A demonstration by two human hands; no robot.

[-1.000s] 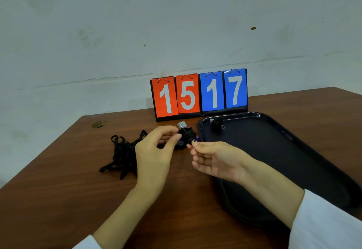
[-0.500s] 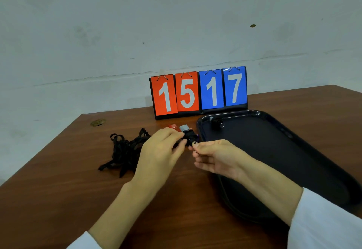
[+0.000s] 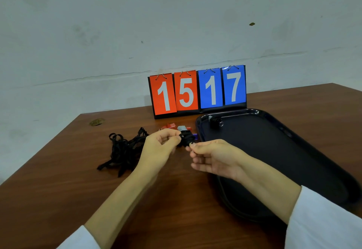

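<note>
Between both hands sits a small bundle of black strap (image 3: 187, 139), held a little above the brown table (image 3: 58, 180). My left hand (image 3: 156, 150) pinches its left side with thumb and fingertips. My right hand (image 3: 213, 156) pinches its right side, where a thin metal ring shows at the fingertips. A loose heap of black straps (image 3: 123, 150) lies on the table left of my left hand. One wound black bundle with a ring (image 3: 215, 121) lies in the far left corner of the black tray (image 3: 293, 150).
A flip scoreboard (image 3: 197, 92) reading 15 and 17 stands at the table's back edge against the wall. Small red, grey and purple pieces (image 3: 177, 126) lie on the table just beyond my hands. The tray fills the table's right side.
My left hand has turned and slid around the bundle, fingers now curled over its left side. The bundle has dropped slightly; the small red pieces behind it have come into view.
</note>
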